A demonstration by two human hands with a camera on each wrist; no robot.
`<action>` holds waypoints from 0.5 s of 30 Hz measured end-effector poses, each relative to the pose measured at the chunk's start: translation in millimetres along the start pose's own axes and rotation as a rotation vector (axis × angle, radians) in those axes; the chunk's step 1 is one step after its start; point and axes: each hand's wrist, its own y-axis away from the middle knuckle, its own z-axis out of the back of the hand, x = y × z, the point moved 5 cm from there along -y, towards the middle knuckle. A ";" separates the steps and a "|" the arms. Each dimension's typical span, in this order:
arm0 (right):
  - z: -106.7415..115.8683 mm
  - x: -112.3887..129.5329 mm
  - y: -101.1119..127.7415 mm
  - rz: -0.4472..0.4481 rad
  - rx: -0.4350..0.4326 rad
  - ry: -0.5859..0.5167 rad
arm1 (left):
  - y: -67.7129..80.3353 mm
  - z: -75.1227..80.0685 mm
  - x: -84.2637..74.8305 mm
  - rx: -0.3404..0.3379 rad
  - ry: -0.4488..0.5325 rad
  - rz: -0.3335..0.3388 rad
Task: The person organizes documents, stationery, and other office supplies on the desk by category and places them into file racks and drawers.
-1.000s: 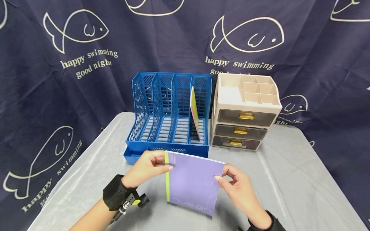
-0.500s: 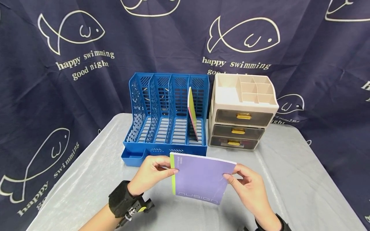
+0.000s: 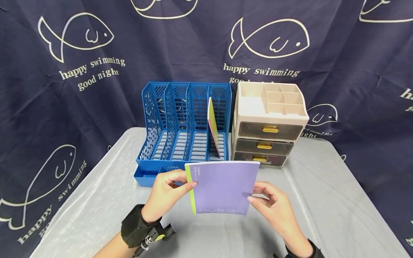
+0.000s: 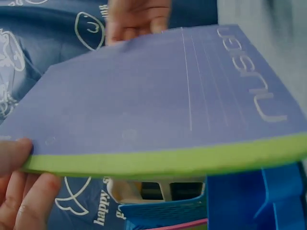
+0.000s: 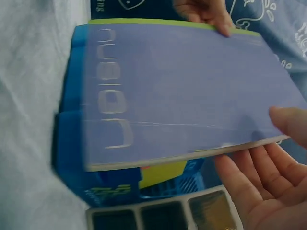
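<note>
I hold a purple notebook (image 3: pixel 222 186) with a green spine above the table, just in front of the blue file rack (image 3: pixel 180 125). My left hand (image 3: pixel 167 191) pinches the green spine edge, thumb on the cover. My right hand (image 3: pixel 269 200) pinches the opposite lower edge, thumb on top and fingers beneath. The cover fills the left wrist view (image 4: pixel 158 96) and the right wrist view (image 5: pixel 177 91). A yellow and pink notebook (image 3: pixel 213 126) stands upright in the rack's rightmost slot.
A beige drawer unit (image 3: pixel 269 123) with three dark drawers and gold handles stands right of the rack. The grey table (image 3: pixel 338 200) spreads out on both sides. A navy fish-print curtain (image 3: pixel 80 71) hangs behind.
Both hands have lifted the purple notebook and tilted it more upright, moving it closer to the rack. My right hand has slid lower along its edge.
</note>
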 end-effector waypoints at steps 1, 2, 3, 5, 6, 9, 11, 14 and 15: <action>0.6 -3.7 -0.3 -0.020 0.000 0.024 | -0.8 0.5 -1.1 -0.014 0.002 -0.004; 1.4 -7.4 -0.6 -0.044 -0.005 0.048 | -1.6 0.8 -2.2 -0.025 0.005 -0.004; 2.1 -11.2 -1.1 -0.067 -0.009 0.067 | -2.4 1.0 -3.2 -0.033 0.011 -0.001; 3.7 -18.3 -1.8 -0.111 -0.024 0.093 | -4.1 0.7 -5.5 -0.045 0.020 0.001; 4.5 -21.5 -1.8 -0.130 -0.033 0.100 | -4.9 0.4 -6.6 -0.050 0.022 0.004; 6.3 -28.2 -1.3 -0.169 -0.074 0.123 | -7.4 -2.1 -9.6 -0.055 0.032 0.017; 7.0 -30.4 -0.6 -0.177 -0.097 0.127 | -9.0 -4.3 -11.1 -0.058 0.041 0.035; 7.3 -31.7 0.0 -0.175 -0.131 0.105 | -11.1 -7.7 -13.2 -0.063 0.069 0.047; 7.4 -31.9 0.0 -0.173 -0.140 0.090 | -11.8 -8.8 -13.9 -0.063 0.085 0.047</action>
